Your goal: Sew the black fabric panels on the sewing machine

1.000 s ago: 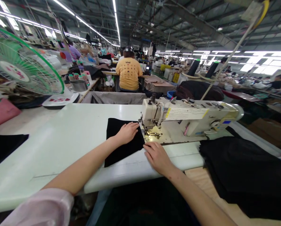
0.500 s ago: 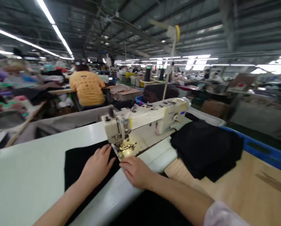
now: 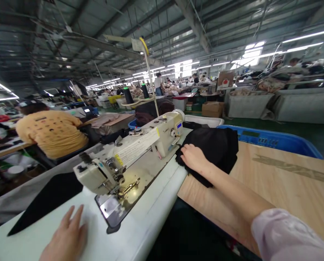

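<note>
A white sewing machine (image 3: 140, 145) stands on a pale table (image 3: 151, 199), its lit needle area facing me. My left hand (image 3: 66, 235) is over the table at the lower left, fingers apart and holding nothing. Behind it, a black cloth piece (image 3: 50, 195) lies at the table's far left edge. My right hand (image 3: 193, 156) rests on the near left edge of a black fabric stack (image 3: 216, 145), right of the machine. Its fingers are bent against the cloth; whether they grip a layer cannot be made out.
The fabric stack lies on a wooden board (image 3: 273, 174) beside a blue crate (image 3: 276, 139). A thread stand with black cones (image 3: 128, 95) rises behind the machine. A person in a yellow shirt (image 3: 52, 132) sits at the left.
The view has turned right. My right hand has gone from beside the needle to the fabric stack. My left hand has let go of the black cloth, which now lies farther back on the table.
</note>
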{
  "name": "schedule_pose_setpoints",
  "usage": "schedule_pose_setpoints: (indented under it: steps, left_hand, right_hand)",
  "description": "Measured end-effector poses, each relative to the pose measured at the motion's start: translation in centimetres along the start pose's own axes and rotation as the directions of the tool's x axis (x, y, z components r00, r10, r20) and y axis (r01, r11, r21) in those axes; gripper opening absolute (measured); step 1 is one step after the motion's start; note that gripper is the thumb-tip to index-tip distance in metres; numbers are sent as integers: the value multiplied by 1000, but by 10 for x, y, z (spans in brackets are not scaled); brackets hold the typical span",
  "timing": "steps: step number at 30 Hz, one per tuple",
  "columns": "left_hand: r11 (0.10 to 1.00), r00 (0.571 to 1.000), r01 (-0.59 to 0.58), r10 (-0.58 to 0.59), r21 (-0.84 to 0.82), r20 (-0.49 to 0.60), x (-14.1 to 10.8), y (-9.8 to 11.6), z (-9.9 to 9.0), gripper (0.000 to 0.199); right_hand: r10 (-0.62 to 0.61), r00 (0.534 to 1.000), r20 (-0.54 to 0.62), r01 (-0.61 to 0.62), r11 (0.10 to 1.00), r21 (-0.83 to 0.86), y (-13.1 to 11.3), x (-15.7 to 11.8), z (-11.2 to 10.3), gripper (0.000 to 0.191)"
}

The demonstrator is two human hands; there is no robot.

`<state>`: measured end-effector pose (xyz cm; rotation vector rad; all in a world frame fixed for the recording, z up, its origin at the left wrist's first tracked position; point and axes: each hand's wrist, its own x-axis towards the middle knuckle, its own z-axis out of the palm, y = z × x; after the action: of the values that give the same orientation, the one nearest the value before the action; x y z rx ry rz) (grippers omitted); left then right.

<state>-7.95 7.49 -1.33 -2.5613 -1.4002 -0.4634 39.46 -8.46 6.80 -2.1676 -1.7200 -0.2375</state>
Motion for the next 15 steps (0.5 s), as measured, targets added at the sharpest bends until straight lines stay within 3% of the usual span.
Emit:
schedule_pose_setpoints:
  steps: [2, 5, 10, 13, 15]
  left_hand:
    - [997, 996, -76, 75, -27, -45, -11, 28, 0, 49]
    - [987, 985, -158, 154, -43, -73, -27, 60, 4, 46]
    - [981, 980, -181, 174, -69, -98, -33, 62, 4, 46]
    - [982, 982, -166, 157, -91, -103, -32, 59, 6, 46]
    - [983, 983, -152, 140, -104, -115, -32, 60, 7, 45]
  right_hand:
    - [70, 997, 30, -70, 998, -8, 27, -3, -1, 9]
    - [61, 995, 77, -66, 996, 56, 44, -9, 6, 10]
    - [95, 991, 99, -122, 937, 328, 59, -5, 17, 12]
    - [213, 968, 134, -252, 792, 557, 79, 0, 12, 14]
    - [300, 941, 157, -318, 621, 717, 94, 1, 3, 18]
